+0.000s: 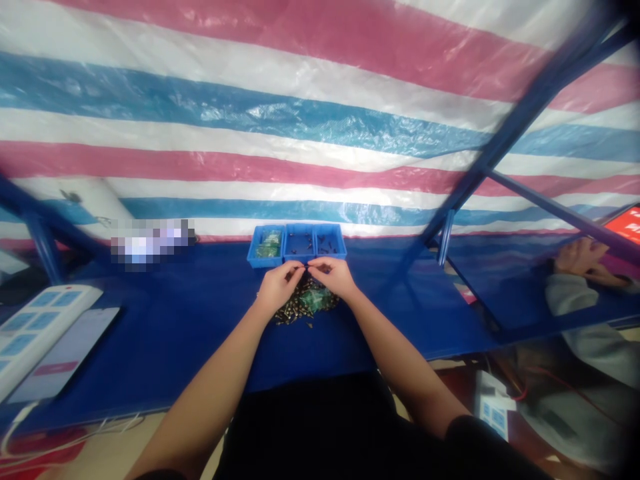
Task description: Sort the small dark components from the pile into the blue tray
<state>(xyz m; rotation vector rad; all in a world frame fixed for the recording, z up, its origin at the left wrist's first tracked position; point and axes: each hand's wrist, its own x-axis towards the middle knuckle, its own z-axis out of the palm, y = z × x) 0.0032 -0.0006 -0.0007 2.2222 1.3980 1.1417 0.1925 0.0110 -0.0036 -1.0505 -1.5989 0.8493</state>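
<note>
My left hand (280, 285) and my right hand (333, 275) meet fingertip to fingertip just in front of the blue bins. Both are closed in a pinch around a small dark piece (306, 267), too small to name. Beneath them lies a heap of small brass-coloured and dark metal parts (293, 311), with a crumpled green plastic bag (315, 300) on it. Three blue bins stand in a row behind: the left bin (252, 256) holds a green packet (269, 244), while the middle bin (300, 234) and right bin (342, 248) hold a few small dark parts.
A white power strip (45, 320) and a phone-like slab (70, 353) lie at the left of the blue table (185, 333). Blue frame bars (465, 187) rise at the right. Beyond them are another person's hands (580, 259) and grey sleeves. A striped sheet (280, 127) hangs behind.
</note>
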